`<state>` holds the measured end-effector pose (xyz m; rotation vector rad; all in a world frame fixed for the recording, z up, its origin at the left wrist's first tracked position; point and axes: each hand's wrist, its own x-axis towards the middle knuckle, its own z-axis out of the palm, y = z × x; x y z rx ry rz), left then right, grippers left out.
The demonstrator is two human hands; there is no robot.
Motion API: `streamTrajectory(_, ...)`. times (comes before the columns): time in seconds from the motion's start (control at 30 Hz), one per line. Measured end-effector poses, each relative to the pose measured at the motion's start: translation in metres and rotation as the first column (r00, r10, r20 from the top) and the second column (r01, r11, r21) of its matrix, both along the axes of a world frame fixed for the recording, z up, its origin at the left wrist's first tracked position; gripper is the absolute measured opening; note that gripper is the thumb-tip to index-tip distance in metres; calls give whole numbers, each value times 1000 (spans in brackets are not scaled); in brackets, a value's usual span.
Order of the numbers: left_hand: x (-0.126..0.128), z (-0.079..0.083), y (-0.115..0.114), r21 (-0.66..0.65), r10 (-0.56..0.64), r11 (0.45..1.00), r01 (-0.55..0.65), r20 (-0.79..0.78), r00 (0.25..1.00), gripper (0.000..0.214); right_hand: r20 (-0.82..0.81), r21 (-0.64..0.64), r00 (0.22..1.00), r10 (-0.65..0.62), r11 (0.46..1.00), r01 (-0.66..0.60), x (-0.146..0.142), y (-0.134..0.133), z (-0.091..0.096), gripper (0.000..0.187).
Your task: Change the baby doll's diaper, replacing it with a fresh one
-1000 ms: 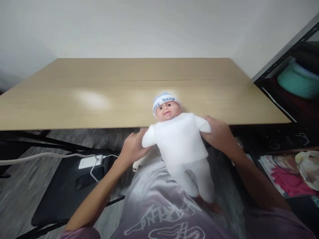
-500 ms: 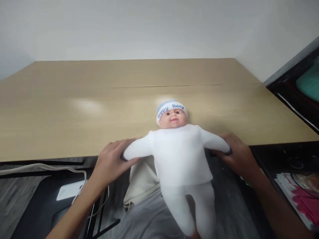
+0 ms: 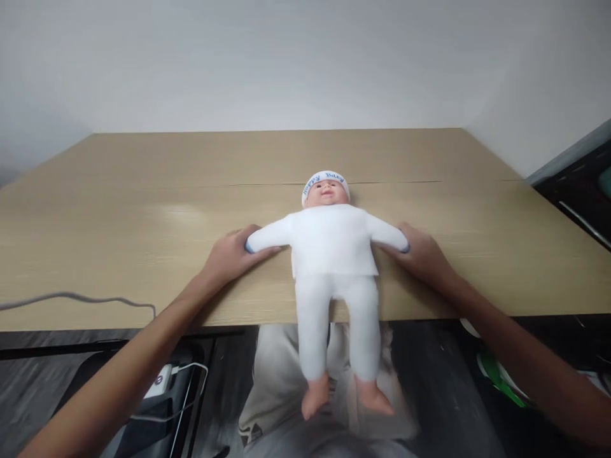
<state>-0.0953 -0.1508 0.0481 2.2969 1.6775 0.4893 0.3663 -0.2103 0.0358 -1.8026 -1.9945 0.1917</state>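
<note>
A baby doll [image 3: 334,238] in a white top and trousers lies face up along the front of the wooden table [image 3: 119,254]. Its white headband-like cap [image 3: 327,178] reads "Happy Baby" in blue letters. The doll's arms are spread wide, and its bare feet hang past the table's front edge. My left hand [image 3: 233,254] is closed round the end of the sleeved arm on the left. On the other side my right hand [image 3: 420,254] grips the other arm's end. Bluish cuff edges show beside both hands.
Light walls [image 3: 286,70] stand behind the table. A grey cable [image 3: 71,296] runs over its left front edge. Below sit a white charger [image 3: 161,381] with a cord and a black bag-like object. At right are a dark framed unit [image 3: 582,181] and a green-and-white item [image 3: 501,380].
Both hands have moved the doll forward, farther onto the table. Its torso now rests over the tabletop and its feet have come into view. The camera view has shifted slightly.
</note>
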Motion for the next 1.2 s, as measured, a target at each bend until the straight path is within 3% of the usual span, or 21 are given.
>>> streamTrajectory(0.23, 5, -16, 77, 203, 53, 978, -42, -49, 997, 71, -22, 71, 999, 25, 997, -24, 6, 91, -13, 65)
streamTrajectory(0.5, 10, -25, 141, 356, 106, 928, -107, 21, 994, 76, -40, 128, 999, 4, 992, 1, 3, 158, -14, 63)
streamTrajectory(0.7, 16, -28, 186, 374, 118, 917, -139, 78, 990, 73, -27, 176, 998, -59, 982, 63, 1, 205, -17, 57)
streamTrajectory(0.93, 12, -32, 216, 382, 82, 916, -125, 127, 988, 63, 33, 281, 998, -46, 959, 35, 11, 243, -26, 56)
streamTrajectory(1.2, 6, -34, 228, 361, 18, 930, -64, 129, 991, 52, 10, 296, 1000, -9, 955, 6, 27, 257, -33, 64)
